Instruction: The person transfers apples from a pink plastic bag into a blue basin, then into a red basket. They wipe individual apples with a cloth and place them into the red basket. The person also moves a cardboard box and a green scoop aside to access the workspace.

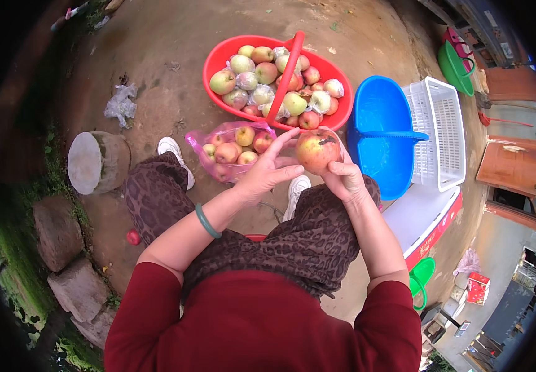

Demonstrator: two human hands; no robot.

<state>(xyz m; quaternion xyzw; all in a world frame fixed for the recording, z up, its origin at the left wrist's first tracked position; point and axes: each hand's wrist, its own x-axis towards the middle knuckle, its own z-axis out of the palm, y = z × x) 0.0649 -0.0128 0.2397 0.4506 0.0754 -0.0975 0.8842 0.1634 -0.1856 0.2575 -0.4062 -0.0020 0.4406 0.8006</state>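
Note:
My right hand (346, 179) is closed around a red and yellow apple (317, 152), which has a dark damaged patch near its top. Just to its left, my left hand (268, 172) has its fingers spread and holds nothing; a green bangle circles that wrist. Below and beyond my left hand lies a pink plastic bag (198, 143) with several apples in it. Farther out stands a red plastic basket (217, 56) with a raised handle, filled with apples. Some of those, like one pale apple (247, 80), are wrapped in clear plastic film.
A blue basket (382, 104) stands to the right, against a white plastic crate (440, 135). Near them is a white-topped box (419, 216). At the left are a round stone block (92, 162), crumpled plastic (121, 104) and a loose red apple (133, 236) by my leg.

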